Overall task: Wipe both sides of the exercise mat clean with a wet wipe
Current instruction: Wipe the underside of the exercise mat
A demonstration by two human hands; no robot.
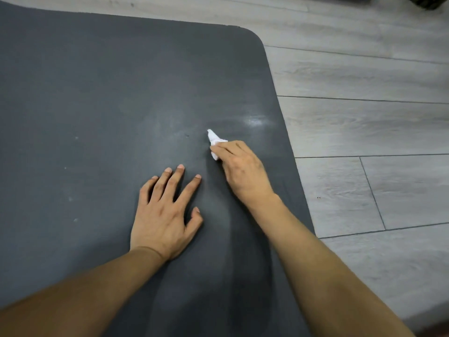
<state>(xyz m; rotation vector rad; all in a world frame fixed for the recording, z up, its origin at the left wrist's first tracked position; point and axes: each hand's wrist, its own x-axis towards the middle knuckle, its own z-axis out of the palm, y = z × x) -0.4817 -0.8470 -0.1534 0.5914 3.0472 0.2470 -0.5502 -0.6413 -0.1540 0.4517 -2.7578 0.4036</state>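
Observation:
A dark grey exercise mat [97,93] lies flat on the floor and fills most of the view, its rounded far right corner at the top. My right hand [243,166] holds a crumpled white wet wipe [214,139] against the mat near its right edge; most of the wipe is hidden under the fingers. My left hand [165,215] rests flat on the mat with fingers spread, just left of the right hand. A wet sheen shows on the mat beyond the wipe, and a few pale specks dot the mat's left part.
Grey wood-look floor [364,117] runs along the mat's right side and far end. A dark object [427,2] sits at the top right corner of the view.

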